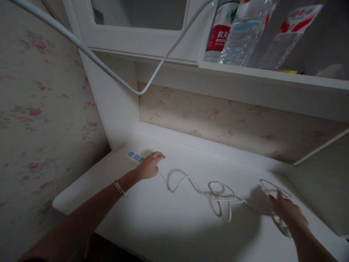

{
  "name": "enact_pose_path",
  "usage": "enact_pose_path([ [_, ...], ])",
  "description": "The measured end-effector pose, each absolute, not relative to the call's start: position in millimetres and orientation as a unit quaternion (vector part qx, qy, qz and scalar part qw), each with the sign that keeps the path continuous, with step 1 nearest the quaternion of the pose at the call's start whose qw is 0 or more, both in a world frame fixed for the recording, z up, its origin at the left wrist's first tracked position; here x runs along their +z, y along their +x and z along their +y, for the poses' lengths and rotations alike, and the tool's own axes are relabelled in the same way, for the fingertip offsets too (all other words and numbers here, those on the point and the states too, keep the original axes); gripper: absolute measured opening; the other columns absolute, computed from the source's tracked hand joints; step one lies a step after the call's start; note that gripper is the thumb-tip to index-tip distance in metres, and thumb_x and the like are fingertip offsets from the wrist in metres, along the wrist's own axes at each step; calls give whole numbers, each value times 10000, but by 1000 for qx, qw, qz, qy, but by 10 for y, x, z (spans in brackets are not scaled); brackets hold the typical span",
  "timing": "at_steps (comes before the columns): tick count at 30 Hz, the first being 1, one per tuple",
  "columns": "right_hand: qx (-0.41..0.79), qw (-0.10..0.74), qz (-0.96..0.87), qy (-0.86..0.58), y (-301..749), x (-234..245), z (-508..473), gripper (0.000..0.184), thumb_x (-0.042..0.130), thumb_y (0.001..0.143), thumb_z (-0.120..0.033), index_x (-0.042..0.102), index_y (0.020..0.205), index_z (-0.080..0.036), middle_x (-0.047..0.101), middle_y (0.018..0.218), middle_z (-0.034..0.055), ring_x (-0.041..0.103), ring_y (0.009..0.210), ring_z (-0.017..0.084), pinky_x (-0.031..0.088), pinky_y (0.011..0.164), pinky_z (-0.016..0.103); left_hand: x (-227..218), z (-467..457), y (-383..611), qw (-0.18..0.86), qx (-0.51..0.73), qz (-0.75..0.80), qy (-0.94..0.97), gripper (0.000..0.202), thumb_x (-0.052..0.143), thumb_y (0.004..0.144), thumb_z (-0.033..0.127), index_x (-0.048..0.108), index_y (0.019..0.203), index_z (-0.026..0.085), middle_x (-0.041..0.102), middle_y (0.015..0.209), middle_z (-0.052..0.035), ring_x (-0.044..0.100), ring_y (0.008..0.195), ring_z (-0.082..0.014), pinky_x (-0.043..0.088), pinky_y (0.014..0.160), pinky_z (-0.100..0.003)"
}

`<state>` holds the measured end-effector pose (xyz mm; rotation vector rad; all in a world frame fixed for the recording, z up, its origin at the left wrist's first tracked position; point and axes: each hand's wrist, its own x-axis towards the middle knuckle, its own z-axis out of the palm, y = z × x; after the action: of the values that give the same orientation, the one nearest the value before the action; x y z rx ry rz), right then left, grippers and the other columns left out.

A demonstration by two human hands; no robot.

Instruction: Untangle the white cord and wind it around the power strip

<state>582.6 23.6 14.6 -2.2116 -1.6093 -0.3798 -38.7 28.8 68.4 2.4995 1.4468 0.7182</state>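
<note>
On the left of the white desk lies a white power strip [133, 155] with blue square patches along its top. My left hand [149, 165] closes over its right end and hides that part; the index finger points out to the right. A white cord [188, 176] leads out from under this hand and runs across the desk in loose loops. Far to the right, my right hand [289, 211] is closed around a bunch of the same cord, with one loop sticking out above the fingers and more hanging below. The cord's end is hidden.
Overhead, a thick pale cable [140, 92] sags across the view. A shelf [272, 75] above the desk holds several plastic water bottles [242, 36] at the right, beside a white cabinet door [147, 38]. Flowered wallpaper [35, 112] covers the left wall.
</note>
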Motion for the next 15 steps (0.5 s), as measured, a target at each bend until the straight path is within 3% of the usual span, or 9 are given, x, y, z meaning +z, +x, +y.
enact_pose_path([
  [5,-173,131,-465,-858,5747,264,518,279,510,732,-382,718,747,-197,626,875,319,611,782,420,376,534,525,449,469,-1221,19,76,544,835,774,574,605,84,437,1362,172,395,1450,-127,341,1331,-304,280,1103,-441],
  [7,-166,120,-522,-828,5379,452,562,326,483,781,-390,723,890,-198,626,981,295,608,834,409,389,560,509,380,497,-1296,29,36,556,830,776,626,624,158,423,1372,194,366,1474,-132,316,1349,-326,260,1094,-479],
  [9,-208,172,-596,-756,4848,655,515,376,422,859,-373,683,1043,-173,635,1000,252,613,825,353,423,607,477,339,534,-1306,41,20,561,827,730,658,660,263,440,1355,212,408,1448,-132,333,1339,-336,264,1073,-504],
  [12,-201,277,-731,-591,3892,881,259,311,406,917,-300,654,1011,-138,653,946,165,603,832,258,474,750,418,341,590,-1296,52,26,553,831,632,670,697,392,502,1286,239,531,1332,-103,442,1257,-305,297,1047,-470],
  [15,-83,311,-835,-446,2953,943,-136,225,440,925,-243,614,1046,-168,640,979,116,579,928,214,485,831,359,384,579,-1283,58,37,539,840,543,698,686,440,572,1177,245,606,1201,-69,531,1143,-255,321,1033,-393],
])
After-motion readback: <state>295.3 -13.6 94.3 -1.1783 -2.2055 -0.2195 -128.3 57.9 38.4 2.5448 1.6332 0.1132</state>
